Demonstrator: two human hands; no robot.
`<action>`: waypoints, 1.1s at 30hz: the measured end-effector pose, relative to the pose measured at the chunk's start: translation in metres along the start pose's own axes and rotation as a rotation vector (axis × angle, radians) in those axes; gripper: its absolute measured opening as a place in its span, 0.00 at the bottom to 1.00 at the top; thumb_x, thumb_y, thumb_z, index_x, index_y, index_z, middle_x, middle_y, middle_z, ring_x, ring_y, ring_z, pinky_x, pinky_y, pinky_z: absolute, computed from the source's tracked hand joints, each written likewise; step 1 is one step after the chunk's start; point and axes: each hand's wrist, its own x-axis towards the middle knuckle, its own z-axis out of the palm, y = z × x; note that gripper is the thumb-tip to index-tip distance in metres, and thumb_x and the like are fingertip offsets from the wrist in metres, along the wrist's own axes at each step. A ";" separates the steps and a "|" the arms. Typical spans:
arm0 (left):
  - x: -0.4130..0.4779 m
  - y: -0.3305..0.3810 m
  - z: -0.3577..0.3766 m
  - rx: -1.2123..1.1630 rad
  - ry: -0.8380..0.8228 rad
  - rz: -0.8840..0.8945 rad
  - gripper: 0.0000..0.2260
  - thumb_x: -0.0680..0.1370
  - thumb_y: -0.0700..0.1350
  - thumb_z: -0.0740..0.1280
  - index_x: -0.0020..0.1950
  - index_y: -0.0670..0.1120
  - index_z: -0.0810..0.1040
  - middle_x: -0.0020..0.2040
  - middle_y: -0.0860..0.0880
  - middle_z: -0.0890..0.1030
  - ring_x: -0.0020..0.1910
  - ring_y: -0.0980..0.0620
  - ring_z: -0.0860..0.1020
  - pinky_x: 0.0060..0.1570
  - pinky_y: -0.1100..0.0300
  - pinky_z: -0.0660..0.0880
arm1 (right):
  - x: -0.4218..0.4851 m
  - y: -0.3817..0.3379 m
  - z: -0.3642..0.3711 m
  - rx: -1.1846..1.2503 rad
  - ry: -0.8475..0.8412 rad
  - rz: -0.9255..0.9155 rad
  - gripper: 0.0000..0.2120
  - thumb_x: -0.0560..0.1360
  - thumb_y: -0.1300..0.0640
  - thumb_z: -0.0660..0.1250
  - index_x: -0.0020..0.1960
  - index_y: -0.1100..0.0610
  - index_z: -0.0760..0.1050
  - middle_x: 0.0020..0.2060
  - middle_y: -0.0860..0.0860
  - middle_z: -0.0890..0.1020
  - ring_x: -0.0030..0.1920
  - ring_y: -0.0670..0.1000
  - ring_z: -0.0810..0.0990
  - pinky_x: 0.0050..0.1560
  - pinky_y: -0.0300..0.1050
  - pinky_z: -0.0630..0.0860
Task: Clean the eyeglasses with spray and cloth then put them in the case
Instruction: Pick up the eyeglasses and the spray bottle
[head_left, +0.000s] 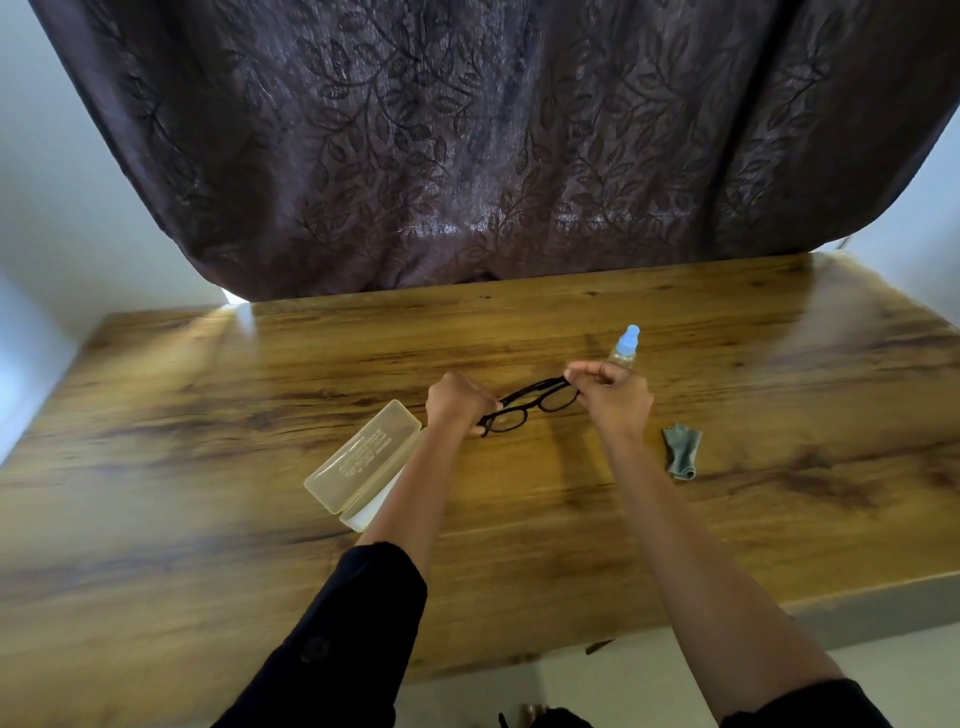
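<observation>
- The eyeglasses (530, 406), black-framed, are held up between both hands over the middle of the wooden worktop (727, 364). They sit slanted, with the left end lower and nearer the person and the right end higher and farther away.
- The left hand (457, 402) is curled round the left end of the frame, knuckles up. Its fingertips are hidden under the hand.
- The right hand (615, 397) pinches the right end of the frame between thumb and fingers, with the other fingers bent in.
- The case (363, 462) lies open on the worktop, just left of the left forearm. It is pale, translucent plastic with small lettering on the upturned half. The forearm crosses over its other half and hides part of it.
- The spray bottle (626, 345) stands upright on the worktop directly behind the right hand. It is clear with a light blue cap, and the hand covers its lower part.
- The cloth (681, 451), grey and crumpled, lies on the worktop to the right of the right forearm, apart from it.
- A dark sleeve (337, 623) covers the left arm up to the mid forearm, and both forearms are bare beyond that.
- A dark curtain (467, 130) with a leaf pattern hangs behind the far edge of the worktop, with a pale wall (52, 182) on either side.
</observation>
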 end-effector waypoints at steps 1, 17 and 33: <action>-0.002 -0.001 -0.001 0.015 0.009 0.016 0.08 0.71 0.40 0.73 0.48 0.42 0.82 0.45 0.47 0.82 0.35 0.53 0.80 0.47 0.56 0.81 | -0.001 0.000 0.000 0.003 -0.006 0.002 0.06 0.67 0.56 0.75 0.38 0.46 0.80 0.38 0.44 0.84 0.43 0.43 0.82 0.48 0.47 0.80; -0.026 -0.017 -0.010 -0.013 0.278 0.363 0.07 0.74 0.43 0.69 0.49 0.42 0.83 0.45 0.46 0.84 0.39 0.52 0.79 0.41 0.64 0.72 | -0.016 -0.015 -0.010 -0.006 -0.049 -0.073 0.08 0.67 0.59 0.74 0.47 0.55 0.81 0.40 0.47 0.84 0.44 0.45 0.82 0.51 0.46 0.80; -0.032 -0.018 -0.023 -0.242 0.335 0.244 0.06 0.72 0.48 0.71 0.36 0.51 0.80 0.39 0.51 0.83 0.38 0.52 0.82 0.41 0.61 0.77 | -0.015 -0.018 -0.030 -0.190 -0.263 -0.100 0.04 0.70 0.59 0.71 0.42 0.51 0.82 0.43 0.47 0.83 0.48 0.45 0.80 0.54 0.43 0.77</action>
